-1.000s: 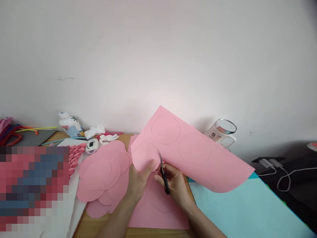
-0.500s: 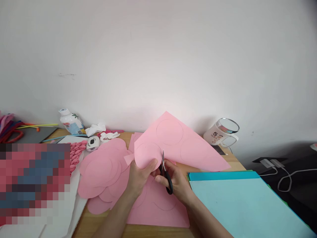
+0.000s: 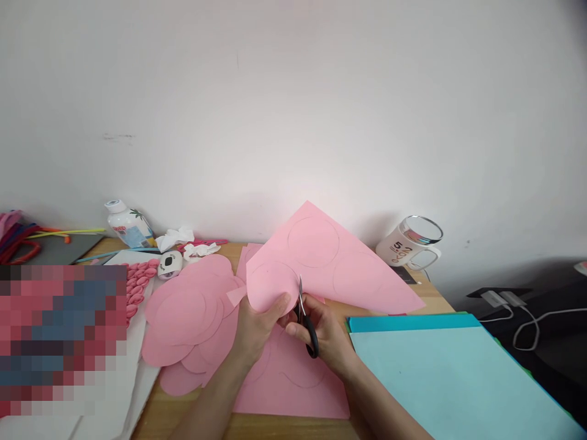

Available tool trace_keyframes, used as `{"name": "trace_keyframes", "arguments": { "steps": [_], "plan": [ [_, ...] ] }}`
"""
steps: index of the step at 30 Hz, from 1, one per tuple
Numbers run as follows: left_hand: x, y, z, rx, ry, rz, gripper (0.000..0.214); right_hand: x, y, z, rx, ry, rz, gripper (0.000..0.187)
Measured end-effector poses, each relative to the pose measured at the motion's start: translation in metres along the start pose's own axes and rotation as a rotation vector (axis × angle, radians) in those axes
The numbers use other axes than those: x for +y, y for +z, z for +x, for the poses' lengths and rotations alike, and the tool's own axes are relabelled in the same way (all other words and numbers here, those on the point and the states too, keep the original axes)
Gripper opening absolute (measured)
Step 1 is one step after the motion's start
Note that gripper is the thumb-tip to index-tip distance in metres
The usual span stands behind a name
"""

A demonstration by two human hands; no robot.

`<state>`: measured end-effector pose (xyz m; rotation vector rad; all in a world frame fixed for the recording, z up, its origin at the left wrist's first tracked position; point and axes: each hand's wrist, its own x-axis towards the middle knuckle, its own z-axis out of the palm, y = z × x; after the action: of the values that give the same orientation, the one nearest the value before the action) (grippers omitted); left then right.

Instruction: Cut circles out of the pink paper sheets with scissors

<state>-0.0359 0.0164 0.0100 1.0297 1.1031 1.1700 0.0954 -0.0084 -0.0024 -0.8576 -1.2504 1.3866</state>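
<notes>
My left hand (image 3: 259, 324) pinches a sheet of pink paper (image 3: 316, 244) by a rounded, partly cut edge, thumb on top. Pencilled circles show on the raised sheet. In my right hand (image 3: 323, 330) is a pair of scissors (image 3: 310, 336) with black handles, its blades pointing up at the cut edge beside the left thumb. Both hands are close together over another pink sheet (image 3: 293, 400), also marked with drawn circles. Left of them lies a pile of cut pink paper circles (image 3: 183, 318), overlapping one another.
Blue and teal sheets (image 3: 449, 379) lie stacked at the right. Behind them stands a white mug (image 3: 403, 244). A white bottle (image 3: 131, 226), crumpled tissues (image 3: 199, 249) and a small white device (image 3: 170, 264) are at the back left. Pink braided pieces (image 3: 140, 281) rest on white board.
The view has shifted slightly. Both hands, the scissors and the raised pink sheet hold nearly the same positions relative to each other.
</notes>
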Motion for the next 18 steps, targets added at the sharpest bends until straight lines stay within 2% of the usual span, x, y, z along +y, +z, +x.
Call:
{"name": "trace_keyframes", "arguments": {
  "steps": [10, 18],
  "plan": [
    [-0.0017, -0.0004, 0.0019, 0.055, 0.001, 0.017, 0.016, -0.0004, 0.0014, 0.0006, 0.026, -0.020, -0.020, 0.029],
    [-0.0013, -0.0017, 0.0011, -0.009, 0.017, 0.050, 0.021, -0.0014, 0.0017, -0.0002, 0.024, -0.013, -0.026, 0.026]
  ]
}}
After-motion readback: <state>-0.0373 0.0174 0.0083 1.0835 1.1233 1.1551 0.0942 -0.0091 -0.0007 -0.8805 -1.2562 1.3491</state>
